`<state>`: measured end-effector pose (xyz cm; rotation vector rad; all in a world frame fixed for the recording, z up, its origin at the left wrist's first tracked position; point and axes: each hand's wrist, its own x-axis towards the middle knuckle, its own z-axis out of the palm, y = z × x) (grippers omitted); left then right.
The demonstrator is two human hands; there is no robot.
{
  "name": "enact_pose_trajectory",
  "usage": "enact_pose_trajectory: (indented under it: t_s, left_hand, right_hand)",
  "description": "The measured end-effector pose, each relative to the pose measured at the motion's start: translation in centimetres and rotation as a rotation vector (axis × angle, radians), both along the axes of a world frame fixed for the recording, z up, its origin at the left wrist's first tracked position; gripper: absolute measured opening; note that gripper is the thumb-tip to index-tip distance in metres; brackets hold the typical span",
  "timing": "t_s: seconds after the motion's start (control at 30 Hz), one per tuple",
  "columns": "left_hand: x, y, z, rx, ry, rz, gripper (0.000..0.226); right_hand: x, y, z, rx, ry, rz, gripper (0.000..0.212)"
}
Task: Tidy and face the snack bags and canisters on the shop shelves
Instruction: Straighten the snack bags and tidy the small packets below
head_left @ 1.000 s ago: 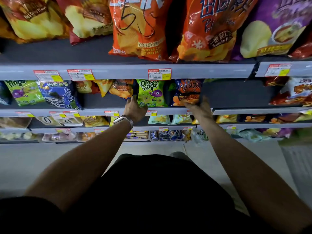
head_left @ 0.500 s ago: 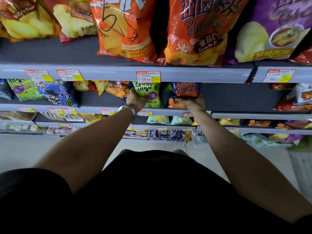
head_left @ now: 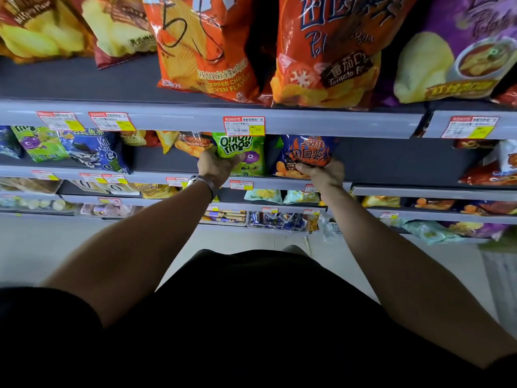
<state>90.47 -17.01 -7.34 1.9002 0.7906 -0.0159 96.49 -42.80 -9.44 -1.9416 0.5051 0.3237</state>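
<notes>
Green onion rings bag [head_left: 242, 152] stands upright at the front edge of the second shelf [head_left: 151, 176]; the left hand [head_left: 216, 168], a wristwatch [head_left: 200, 180] on its wrist, grips the bag's lower left corner with its fingers curled round it. Just beside it on the right, across a narrow gap, the blue-and-orange crisp bag [head_left: 306, 152] stands at the same edge, its bottom pinched in the curled fingers [head_left: 303, 167] of the right hand [head_left: 323, 175].

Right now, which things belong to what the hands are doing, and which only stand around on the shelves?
In the job: left grip on the green onion rings bag; right grip on the blue flame-print bag.
Just there: orange tomato chips bag, purple chips bag, dark blue fish bag, price tag.
</notes>
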Motion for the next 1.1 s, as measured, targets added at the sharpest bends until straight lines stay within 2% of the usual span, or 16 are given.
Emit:
enact_pose_trajectory:
  t_s: [0.1, 0.27, 0.4, 0.53, 0.63, 0.7, 0.83, 0.9, 0.93, 1.03, 1.1]
  left_hand:
    - [-1.3, 1.4, 0.2, -0.03, -0.021, 0.011, 0.034]
    - [-4.6, 5.9, 0.2, -0.091, -0.088, 0.074, 0.033]
    - [-8.2, 9.6, -0.2, -0.08, -0.106, 0.109, 0.019]
    - [-11.3, 12.6, -0.2, -0.086, -0.118, 0.147, 0.017]
    - [-13.1, 14.3, 0.1, -0.073, -0.097, 0.166, 0.019]
    - [-13.9, 15.2, 0.3, -0.066, -0.076, 0.182, 0.029]
    - [-14.2, 15.1, 0.3, -0.04, -0.07, 0.133, 0.035]
    - [-13.8, 14.6, 0.3, -0.047, -0.056, 0.091, 0.031]
    - [-13.5, 13.9, 0.4, -0.056, -0.053, 0.063, 0.029]
    - [-12.3, 11.2, 0.6, -0.088, -0.054, -0.026, 0.055]
    - [-11.1, 8.8, 0.9, -0.101, -0.04, -0.089, 0.054]
  right_hand:
    - [-0.8, 1.0, 0.5, 0.051, -0.07, 0.012, 0.06]
    - [-1.7, 4.4, 0.3, 0.067, -0.092, 0.046, 0.063]
    - [-2.1, 8.3, -0.4, 0.057, -0.067, 0.069, 0.061]
    - [-1.8, 12.3, -0.3, 0.06, -0.075, 0.106, 0.059]
    - [-1.5, 14.8, -0.3, 0.013, -0.097, 0.157, 0.062]
    - [-1.3, 15.8, -0.3, -0.021, -0.101, 0.174, 0.066]
    - [-1.2, 15.7, 0.2, -0.062, -0.075, 0.192, 0.075]
    - [-1.4, 15.1, 0.5, -0.046, -0.086, 0.169, 0.077]
    - [-1.6, 14.7, 0.5, -0.035, -0.092, 0.156, 0.077]
    - [-2.8, 13.2, -0.1, 0.021, -0.119, 0.145, 0.071]
    - [-3.9, 11.4, -1.0, 0.021, -0.142, 0.15, 0.065]
